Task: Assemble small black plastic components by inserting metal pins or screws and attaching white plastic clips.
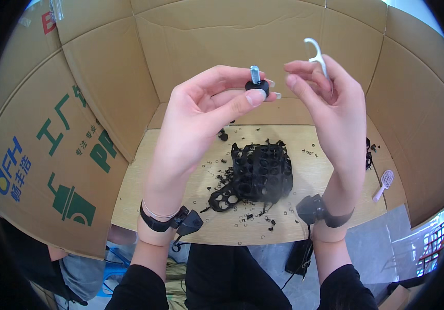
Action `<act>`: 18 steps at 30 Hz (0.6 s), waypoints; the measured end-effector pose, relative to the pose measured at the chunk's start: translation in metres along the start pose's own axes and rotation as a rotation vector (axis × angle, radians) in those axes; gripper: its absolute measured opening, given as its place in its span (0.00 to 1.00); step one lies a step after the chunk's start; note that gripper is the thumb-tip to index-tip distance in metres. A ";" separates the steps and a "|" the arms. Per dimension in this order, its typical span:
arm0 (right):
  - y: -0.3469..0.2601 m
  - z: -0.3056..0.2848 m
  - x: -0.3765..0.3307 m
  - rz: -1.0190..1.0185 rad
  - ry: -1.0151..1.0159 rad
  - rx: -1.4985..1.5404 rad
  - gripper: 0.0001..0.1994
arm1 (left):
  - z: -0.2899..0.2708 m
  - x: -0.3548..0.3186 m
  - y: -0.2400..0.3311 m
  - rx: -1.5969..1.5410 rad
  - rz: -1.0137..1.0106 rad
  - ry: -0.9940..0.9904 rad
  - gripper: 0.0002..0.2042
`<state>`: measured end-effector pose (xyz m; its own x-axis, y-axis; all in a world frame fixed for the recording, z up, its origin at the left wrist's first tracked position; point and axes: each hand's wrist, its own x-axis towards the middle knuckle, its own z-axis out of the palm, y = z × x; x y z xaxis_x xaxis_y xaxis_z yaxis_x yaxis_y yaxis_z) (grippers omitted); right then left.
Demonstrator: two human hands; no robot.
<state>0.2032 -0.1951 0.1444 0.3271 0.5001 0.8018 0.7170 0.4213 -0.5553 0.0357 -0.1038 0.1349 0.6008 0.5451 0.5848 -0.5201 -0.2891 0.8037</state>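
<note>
My left hand (196, 111) is raised over the table, thumb and fingers closed round a black round-based screw foot (257, 88). Its silver threaded stud points up. To its right, at about the same height, my right hand (335, 106) holds a white floss pick (316, 51) between bent fingers. The curved head of the pick sticks up above the knuckles, and its lower end is hidden in the fingers. A gap separates the two hands. Below them on the table lies a black sheet-like piece full of round holes (263, 173).
Cardboard walls (232, 46) enclose the wooden table (139, 206) on the back and sides. Small black scraps and tiny rings lie scattered round the holed piece. A pale pink hairbrush (385, 181) lies at the right. Black devices (188, 222) are strapped to both wrists.
</note>
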 end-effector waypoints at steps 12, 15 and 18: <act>-0.027 0.006 -0.006 0.069 -0.034 0.174 0.15 | 0.017 -0.003 0.002 0.309 0.205 0.152 0.14; -0.022 0.009 -0.008 -0.038 -0.065 0.245 0.15 | 0.014 -0.004 -0.002 0.416 0.287 0.179 0.14; -0.029 0.008 -0.013 -0.015 -0.057 0.293 0.15 | 0.016 -0.006 0.002 0.523 0.356 0.167 0.14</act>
<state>0.1735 -0.2078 0.1487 0.2765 0.5301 0.8015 0.5110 0.6253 -0.5899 0.0406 -0.1208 0.1347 0.3215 0.4480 0.8342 -0.2810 -0.7962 0.5358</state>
